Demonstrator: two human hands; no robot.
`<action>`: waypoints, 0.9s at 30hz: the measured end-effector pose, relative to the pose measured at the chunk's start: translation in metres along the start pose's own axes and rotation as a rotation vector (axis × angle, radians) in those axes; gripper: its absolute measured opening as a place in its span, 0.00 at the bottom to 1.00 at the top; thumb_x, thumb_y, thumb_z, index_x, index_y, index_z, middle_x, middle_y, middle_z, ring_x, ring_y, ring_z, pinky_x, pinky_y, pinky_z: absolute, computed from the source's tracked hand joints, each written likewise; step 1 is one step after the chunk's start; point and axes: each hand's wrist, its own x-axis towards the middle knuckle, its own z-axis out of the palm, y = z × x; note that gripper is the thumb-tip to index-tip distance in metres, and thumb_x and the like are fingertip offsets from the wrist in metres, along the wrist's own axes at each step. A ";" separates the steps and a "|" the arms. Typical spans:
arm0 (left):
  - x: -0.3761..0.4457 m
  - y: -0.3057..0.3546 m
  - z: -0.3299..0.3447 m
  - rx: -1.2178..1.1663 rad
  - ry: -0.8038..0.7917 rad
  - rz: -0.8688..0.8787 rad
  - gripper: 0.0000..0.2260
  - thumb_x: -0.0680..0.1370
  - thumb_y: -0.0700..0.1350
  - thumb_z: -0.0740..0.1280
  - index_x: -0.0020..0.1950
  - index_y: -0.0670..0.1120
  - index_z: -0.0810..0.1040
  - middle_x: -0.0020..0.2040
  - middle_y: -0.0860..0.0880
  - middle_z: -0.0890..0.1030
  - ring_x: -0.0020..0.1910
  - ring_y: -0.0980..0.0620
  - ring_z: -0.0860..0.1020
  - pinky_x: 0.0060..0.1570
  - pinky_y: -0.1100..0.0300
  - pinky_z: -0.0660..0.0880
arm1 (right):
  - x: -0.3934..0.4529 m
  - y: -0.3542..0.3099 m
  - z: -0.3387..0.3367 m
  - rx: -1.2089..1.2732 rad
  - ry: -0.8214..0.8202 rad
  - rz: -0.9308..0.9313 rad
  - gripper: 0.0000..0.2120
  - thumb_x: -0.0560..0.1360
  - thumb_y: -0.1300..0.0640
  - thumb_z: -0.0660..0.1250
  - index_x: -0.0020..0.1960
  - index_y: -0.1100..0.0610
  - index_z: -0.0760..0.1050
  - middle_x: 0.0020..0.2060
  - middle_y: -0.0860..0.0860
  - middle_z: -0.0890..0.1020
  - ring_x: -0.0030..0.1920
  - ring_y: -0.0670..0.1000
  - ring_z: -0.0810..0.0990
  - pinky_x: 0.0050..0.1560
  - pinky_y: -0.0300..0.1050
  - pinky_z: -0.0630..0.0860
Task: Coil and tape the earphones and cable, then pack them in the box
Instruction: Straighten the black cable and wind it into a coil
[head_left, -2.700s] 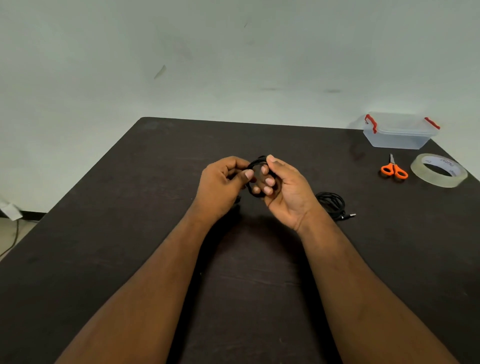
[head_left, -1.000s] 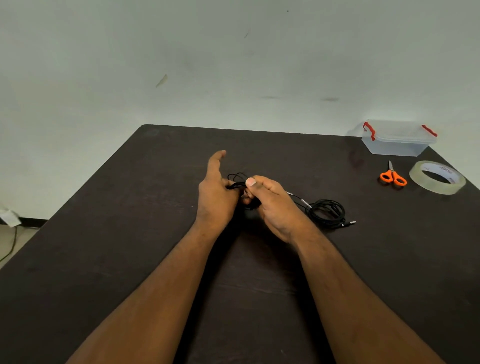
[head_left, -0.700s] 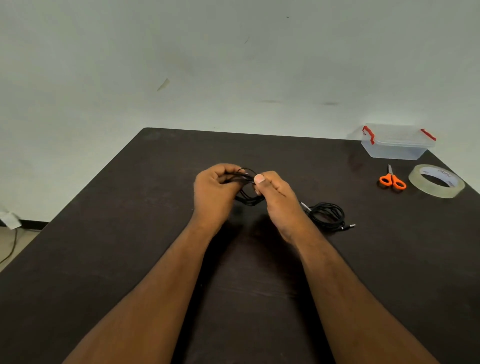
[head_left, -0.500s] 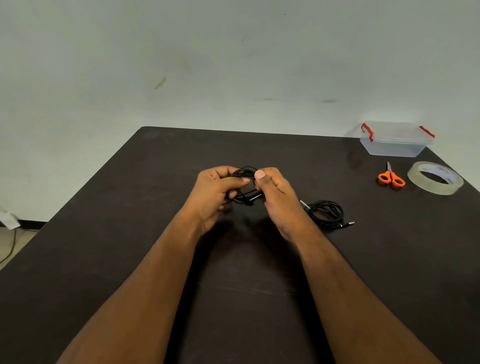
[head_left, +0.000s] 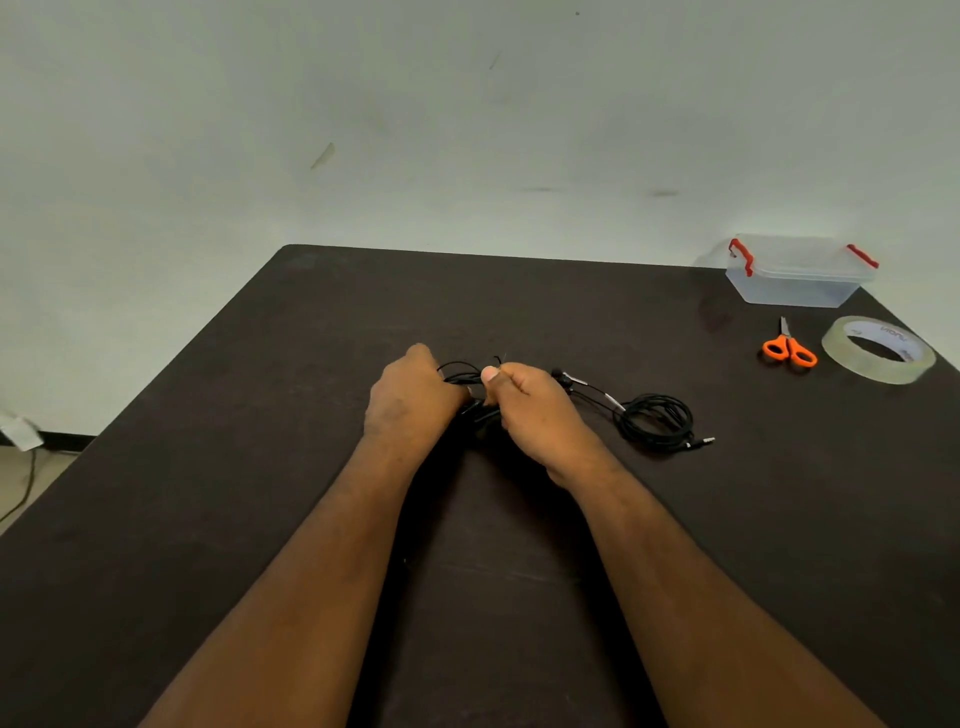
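Left hand (head_left: 413, 402): gripping the earphones (head_left: 462, 375), fingers curled round the loops.
Right hand (head_left: 530, 410): pinching the same bundle, thumb on top.
Earphones: sitting between both hands, loose end trailing right.
Cable (head_left: 655, 420): lying coiled just right of the right hand, plug pointing right.

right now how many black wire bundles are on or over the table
2. One bundle is held between the left hand and right hand at mid-table. The other coil lies on the table just right of the right hand. Part of the held one is hidden.
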 end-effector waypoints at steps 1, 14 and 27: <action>0.001 0.000 0.000 0.032 0.001 0.000 0.13 0.70 0.53 0.71 0.44 0.47 0.72 0.40 0.49 0.77 0.37 0.51 0.75 0.29 0.60 0.66 | 0.000 0.000 0.001 -0.039 0.003 -0.008 0.19 0.81 0.50 0.58 0.32 0.53 0.68 0.24 0.43 0.70 0.25 0.39 0.69 0.29 0.33 0.65; 0.001 -0.001 0.008 -0.463 -0.116 0.023 0.08 0.71 0.44 0.75 0.35 0.41 0.81 0.30 0.47 0.81 0.28 0.53 0.77 0.32 0.58 0.75 | 0.000 0.003 0.003 -0.160 0.136 -0.106 0.19 0.82 0.54 0.56 0.32 0.51 0.63 0.34 0.46 0.69 0.35 0.43 0.67 0.33 0.35 0.62; -0.005 0.010 0.010 -0.105 -0.101 0.133 0.11 0.70 0.51 0.74 0.37 0.46 0.78 0.35 0.49 0.81 0.35 0.50 0.80 0.30 0.58 0.76 | 0.006 0.011 0.002 -0.072 0.169 -0.021 0.16 0.82 0.53 0.56 0.39 0.61 0.72 0.45 0.52 0.72 0.44 0.49 0.75 0.43 0.37 0.67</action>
